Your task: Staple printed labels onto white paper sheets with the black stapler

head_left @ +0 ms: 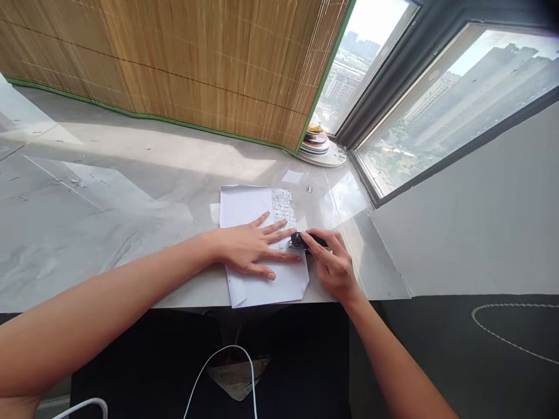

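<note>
1. The white paper [247, 205] lies on the pale marbled desk [144, 209] at the centre of the frame, its lower edge close to the desk's front edge. Its lower-left corner shows a fold, and its lower-right corner is slanted.
2. Rows of small metal staples [283, 202] cover a strip at the upper right of the paper.
3. The left hand [247, 247] lies palm down on the paper, fingers spread toward the right; the fingertips reach the staple rows and the area just beside the black stapler [299, 240].
4. The right hand [334, 265] is closed around the black stapler, whose front end is over the paper's right side. Whether its jaws are pressed together cannot be told.
5. A small metal piece [310, 189] lies on the desk just right of the paper's top, and thin scraps [78, 183] are scattered at the left of the frame.
6. A green-edged bamboo blind [183, 64] fills the upper left and top centre. Stacked plates [314, 144] sit by its lower-right corner, near the windows [454, 99] at upper right.
7. A white cable [231, 347] loops at the bottom centre, below the desk.
</note>
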The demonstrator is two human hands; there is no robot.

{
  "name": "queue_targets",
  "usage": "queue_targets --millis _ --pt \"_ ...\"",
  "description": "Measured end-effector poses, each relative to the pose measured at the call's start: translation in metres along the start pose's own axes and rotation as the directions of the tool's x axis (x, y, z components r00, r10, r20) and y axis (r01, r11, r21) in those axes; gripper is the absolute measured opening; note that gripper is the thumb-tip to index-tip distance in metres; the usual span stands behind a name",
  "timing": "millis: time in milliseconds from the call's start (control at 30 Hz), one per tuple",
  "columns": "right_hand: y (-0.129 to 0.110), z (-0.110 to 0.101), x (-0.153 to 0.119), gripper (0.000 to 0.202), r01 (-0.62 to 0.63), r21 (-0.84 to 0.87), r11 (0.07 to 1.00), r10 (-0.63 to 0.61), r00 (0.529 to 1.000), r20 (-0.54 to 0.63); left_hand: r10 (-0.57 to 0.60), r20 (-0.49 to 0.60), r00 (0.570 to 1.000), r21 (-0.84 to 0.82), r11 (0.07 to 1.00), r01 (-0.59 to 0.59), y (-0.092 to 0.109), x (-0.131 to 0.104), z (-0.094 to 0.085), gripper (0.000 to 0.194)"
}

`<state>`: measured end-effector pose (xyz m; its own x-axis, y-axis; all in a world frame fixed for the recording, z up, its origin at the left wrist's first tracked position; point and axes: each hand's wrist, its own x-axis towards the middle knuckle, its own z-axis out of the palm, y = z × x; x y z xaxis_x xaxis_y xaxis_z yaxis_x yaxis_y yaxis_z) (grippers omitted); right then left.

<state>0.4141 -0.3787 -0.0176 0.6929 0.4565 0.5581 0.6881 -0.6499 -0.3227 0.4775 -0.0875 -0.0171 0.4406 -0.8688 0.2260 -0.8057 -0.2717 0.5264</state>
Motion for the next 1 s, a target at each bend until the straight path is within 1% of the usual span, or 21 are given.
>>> queue_targets --millis 67,100,233,267,333,667,867,1000 --pt "-0.002 0.000 0.000 0.065 0.010 -0.014 1.000 -0.010 1.000 0.010 0.021 -0.028 0.999 0.018 1.000 -0.020 0.002 0.003 0.003 0.063" --pt "-0.002 0.000 0.001 0.064 0.016 -0.021 1.000 -0.016 1.000 0.012 0.020 -0.020 1.000 0.026 0.999 -0.019 0.003 0.005 0.003 0.065" --pt "-0.002 0.000 0.001 0.063 0.030 -0.050 0.998 -0.030 1.000 0.004 0.020 0.123 0.992 0.056 0.998 -0.027 0.010 0.008 -0.002 0.066" --pt "-0.002 0.001 0.001 0.064 0.034 -0.062 0.997 -0.034 0.999 0.001 0.019 0.148 0.989 0.061 0.998 -0.029 0.011 0.008 -0.004 0.066" --pt "-0.002 0.001 0.002 0.065 0.043 -0.082 0.996 -0.043 0.999 0.002 0.009 0.165 0.986 0.071 0.997 -0.021 0.013 0.008 -0.005 0.065" --pt "-0.004 0.001 0.004 0.071 0.064 -0.135 0.989 -0.062 0.998 0.021 0.023 0.138 0.990 0.071 0.997 -0.033 0.011 0.008 0.000 0.065" --pt "-0.003 0.001 0.005 0.069 0.077 -0.131 0.988 -0.073 0.997 0.033 0.063 0.076 0.995 0.041 0.997 -0.067 0.008 0.008 0.002 0.063" --pt "-0.004 0.002 0.006 0.068 0.070 -0.146 0.987 -0.065 0.997 0.036 0.056 0.088 0.995 0.036 0.998 -0.059 0.008 0.008 0.002 0.062"
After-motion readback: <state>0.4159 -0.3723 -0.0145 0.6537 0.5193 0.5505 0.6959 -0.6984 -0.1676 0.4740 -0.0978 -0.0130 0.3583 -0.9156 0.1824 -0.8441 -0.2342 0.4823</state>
